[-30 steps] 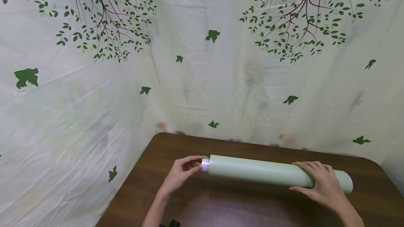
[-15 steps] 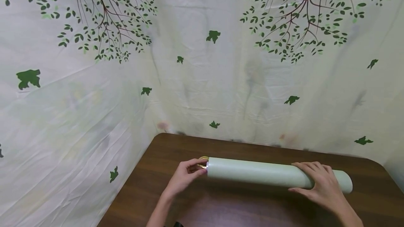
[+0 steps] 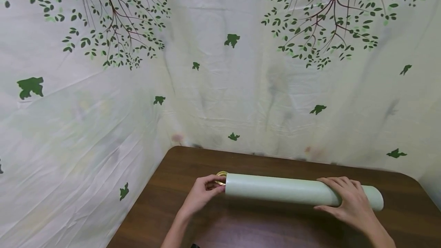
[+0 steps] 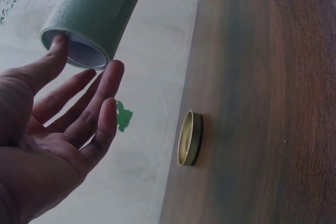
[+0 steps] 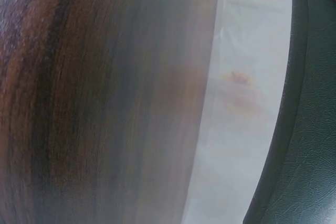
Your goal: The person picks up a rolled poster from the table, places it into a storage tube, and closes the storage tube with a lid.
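Observation:
My right hand (image 3: pixel 351 200) grips a long pale green tube (image 3: pixel 275 188) near its right end, fingers over the top and thumb along the near side. My left hand (image 3: pixel 201 192) is at the tube's left end. In the left wrist view, the left thumb reaches into the mouth of the tube, and the index fingertip lies at the opposite edge of the rim. A whitish cylinder (image 4: pixel 86 53) shows inside that mouth. Behind the left fingers, a shallow round gold cap (image 4: pixel 189 138) lies on the table. Only the tube's textured side fills the edge of the right wrist view.
The brown wooden table (image 3: pixel 275 232) has rounded back corners. White cloth (image 3: pixel 206 106) printed with branches and green birds hangs behind it and on its left. A small black object (image 3: pixel 195 245) pokes in at the bottom edge.
The whitish cylinder, which stuck out of the tube's left end, has slid right into it. My left hand moved right with it, uncovering more of the gold cap. My right hand stayed on the tube.

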### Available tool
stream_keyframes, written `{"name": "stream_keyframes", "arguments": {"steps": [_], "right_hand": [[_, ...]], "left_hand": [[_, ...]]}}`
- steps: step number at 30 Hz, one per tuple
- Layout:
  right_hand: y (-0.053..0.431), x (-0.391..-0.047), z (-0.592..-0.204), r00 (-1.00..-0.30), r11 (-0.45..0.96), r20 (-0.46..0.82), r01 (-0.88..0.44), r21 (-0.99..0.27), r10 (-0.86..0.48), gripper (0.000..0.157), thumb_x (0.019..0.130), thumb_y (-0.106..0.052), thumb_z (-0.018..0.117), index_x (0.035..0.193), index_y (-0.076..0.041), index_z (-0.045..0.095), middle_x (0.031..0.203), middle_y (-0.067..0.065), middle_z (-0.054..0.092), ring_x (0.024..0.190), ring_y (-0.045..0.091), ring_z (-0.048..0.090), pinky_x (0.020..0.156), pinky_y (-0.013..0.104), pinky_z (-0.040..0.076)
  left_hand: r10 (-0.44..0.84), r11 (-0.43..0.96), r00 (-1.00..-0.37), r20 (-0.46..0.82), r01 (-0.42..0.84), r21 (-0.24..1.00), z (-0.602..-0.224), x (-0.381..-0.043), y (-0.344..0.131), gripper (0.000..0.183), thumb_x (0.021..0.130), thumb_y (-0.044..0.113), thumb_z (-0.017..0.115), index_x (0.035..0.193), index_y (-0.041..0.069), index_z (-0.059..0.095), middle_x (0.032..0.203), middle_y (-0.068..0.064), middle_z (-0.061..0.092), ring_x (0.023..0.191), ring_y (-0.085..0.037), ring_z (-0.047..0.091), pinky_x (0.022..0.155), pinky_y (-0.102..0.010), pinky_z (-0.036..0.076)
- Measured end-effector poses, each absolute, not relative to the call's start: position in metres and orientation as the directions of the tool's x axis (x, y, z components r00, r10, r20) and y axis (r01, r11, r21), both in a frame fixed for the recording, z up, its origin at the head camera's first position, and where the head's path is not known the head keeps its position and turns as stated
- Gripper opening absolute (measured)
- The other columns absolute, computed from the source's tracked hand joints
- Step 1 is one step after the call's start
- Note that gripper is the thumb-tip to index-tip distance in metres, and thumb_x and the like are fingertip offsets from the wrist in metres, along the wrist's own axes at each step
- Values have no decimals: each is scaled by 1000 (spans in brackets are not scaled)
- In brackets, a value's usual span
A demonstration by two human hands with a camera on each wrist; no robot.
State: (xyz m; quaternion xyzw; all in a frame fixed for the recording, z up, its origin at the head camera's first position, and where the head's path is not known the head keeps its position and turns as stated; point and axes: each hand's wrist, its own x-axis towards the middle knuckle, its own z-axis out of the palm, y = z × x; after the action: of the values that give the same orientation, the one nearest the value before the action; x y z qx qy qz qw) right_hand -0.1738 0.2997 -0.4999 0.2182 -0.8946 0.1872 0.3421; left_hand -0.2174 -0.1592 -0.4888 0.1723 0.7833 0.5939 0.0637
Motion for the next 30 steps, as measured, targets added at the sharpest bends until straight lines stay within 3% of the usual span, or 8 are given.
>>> {"name": "stream_keyframes", "arguments": {"steps": [7,13,17,20,26,30], "right_hand": [[303,-172,-500,-669,839,701,-510,-190,-247,88,47,-59,97,122,-19,73,106,1,74,99,17,54,85,39,31],[309,-172,-501,-665,841,709,-504,-197,-232,89,42,-49,100,121,-16,74,105,3,73,99,15,53,85,40,31],[314,-172,-499,-686,850,694,-482,-212,-216,89,43,-48,100,121,-17,74,106,3,72,100,18,52,84,42,30],[319,-173,-496,-700,856,685,-466,-221,-204,88,44,-50,100,122,-18,73,108,4,71,101,21,53,84,43,30],[329,-170,-493,-700,868,691,-443,-223,-180,89,42,-47,101,121,-19,73,109,4,71,100,21,53,83,42,29],[332,-168,-493,-702,873,692,-432,-225,-169,89,41,-47,101,122,-19,74,109,4,71,100,20,52,82,40,28]], "left_hand": [[379,269,-923,58,170,948,-489,-219,-166,38,97,21,75,127,0,68,125,-22,71,97,-5,74,86,-21,56],[320,362,-943,93,213,907,-488,-217,-189,41,97,25,74,130,1,66,126,-25,70,102,-21,73,84,-22,55],[204,462,-977,68,158,873,-492,-213,-203,46,95,33,76,133,10,66,133,-16,69,119,-31,67,97,-36,55],[137,537,-989,62,126,834,-498,-211,-210,54,93,38,78,138,14,63,142,-10,63,136,-33,57,110,-52,46],[153,679,-985,76,161,717,-512,-215,-219,74,92,42,77,148,2,51,154,-20,50,146,-43,42,117,-67,31],[183,726,-982,44,166,668,-520,-222,-221,82,92,43,78,153,0,45,161,-28,38,151,-47,34,117,-73,22]]}}
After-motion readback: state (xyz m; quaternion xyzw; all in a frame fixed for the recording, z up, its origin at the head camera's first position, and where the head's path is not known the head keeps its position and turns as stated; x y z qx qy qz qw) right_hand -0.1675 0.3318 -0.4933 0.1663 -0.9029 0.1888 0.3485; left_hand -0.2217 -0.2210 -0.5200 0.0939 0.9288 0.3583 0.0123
